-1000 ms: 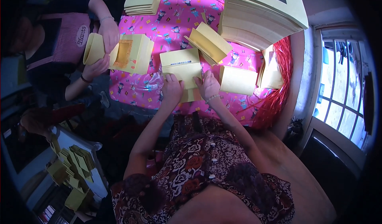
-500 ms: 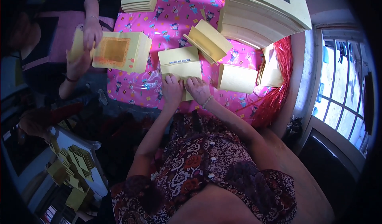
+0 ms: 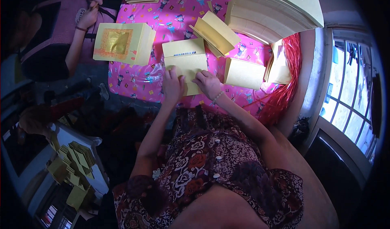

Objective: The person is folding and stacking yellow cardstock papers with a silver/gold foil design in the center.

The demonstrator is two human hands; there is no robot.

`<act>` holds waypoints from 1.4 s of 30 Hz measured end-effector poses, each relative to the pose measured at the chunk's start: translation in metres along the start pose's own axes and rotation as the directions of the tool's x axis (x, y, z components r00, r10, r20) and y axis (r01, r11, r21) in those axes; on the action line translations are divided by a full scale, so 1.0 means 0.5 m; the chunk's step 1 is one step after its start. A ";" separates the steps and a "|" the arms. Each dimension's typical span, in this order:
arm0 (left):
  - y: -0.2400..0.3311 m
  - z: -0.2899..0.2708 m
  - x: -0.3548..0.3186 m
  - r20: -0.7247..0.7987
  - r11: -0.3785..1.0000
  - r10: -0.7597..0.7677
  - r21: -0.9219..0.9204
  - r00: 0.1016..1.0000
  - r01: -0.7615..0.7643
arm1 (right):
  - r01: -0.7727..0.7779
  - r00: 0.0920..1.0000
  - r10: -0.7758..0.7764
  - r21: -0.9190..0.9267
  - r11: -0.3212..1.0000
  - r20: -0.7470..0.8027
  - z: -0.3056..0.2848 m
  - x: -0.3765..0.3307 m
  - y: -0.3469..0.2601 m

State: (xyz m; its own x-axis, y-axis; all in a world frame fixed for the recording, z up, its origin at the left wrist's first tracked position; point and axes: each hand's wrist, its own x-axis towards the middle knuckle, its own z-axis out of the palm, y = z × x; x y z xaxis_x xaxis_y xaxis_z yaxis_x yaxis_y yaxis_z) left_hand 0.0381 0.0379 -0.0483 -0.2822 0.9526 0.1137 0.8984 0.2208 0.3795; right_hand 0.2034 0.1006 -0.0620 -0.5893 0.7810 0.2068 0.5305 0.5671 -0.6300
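I've got the yellow, oblong paper piece with a thin line of blue print across it (image 3: pixel 186 65) squarely between both hands, close to the near edge of the pink, cartoon-patterned tabletop (image 3: pixel 139 81). Its long axis runs from that near edge toward the far one, its far end leaning slightly left. Left hand (image 3: pixel 173 86) is on the paper's left side, fingers pointing away from the body, laid over the surface; right hand (image 3: pixel 209 84) is at the right side, half curled, fingertips touching the paper. Whether either one is pinching it or only pressing, I can't tell from up here. Neither hand is nearer: both are in contact, facing each other across the paper's short width, and the printed end lies beyond their fingertips. Just right of the right hand, toward the tabletop's right edge, I see a folded pale-yellow paper packet (image 3: pixel 244 73), apart from it; farther off, beyond the printed piece's far right corner, a half-open, creased yellow paper sheet (image 3: pixel 216 30) sits at a slant.
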 end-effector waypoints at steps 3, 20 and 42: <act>-0.035 -0.007 -0.007 0.021 0.969 0.038 -0.246 0.999 -0.031 | 0.002 1.000 -0.002 0.032 0.999 -0.020 0.001 -0.010 0.004; -0.092 -0.026 -0.012 0.188 0.834 0.025 -0.546 0.982 0.084 | -0.219 0.935 0.234 -0.086 0.972 0.267 -0.012 0.037 -0.036; -0.149 0.015 -0.028 0.396 0.424 0.030 -0.836 0.918 0.347 | 0.120 0.975 -0.120 0.014 0.993 0.189 0.001 -0.002 0.011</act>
State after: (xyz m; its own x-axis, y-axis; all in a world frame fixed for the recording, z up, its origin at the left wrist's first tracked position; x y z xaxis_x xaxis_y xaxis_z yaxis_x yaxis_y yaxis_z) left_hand -0.0224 0.0094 -0.0850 -0.0983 0.9637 -0.2482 0.0015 0.2495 0.9684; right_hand 0.2064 0.1030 -0.0661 -0.7535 0.6433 0.1358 0.4474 0.6530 -0.6110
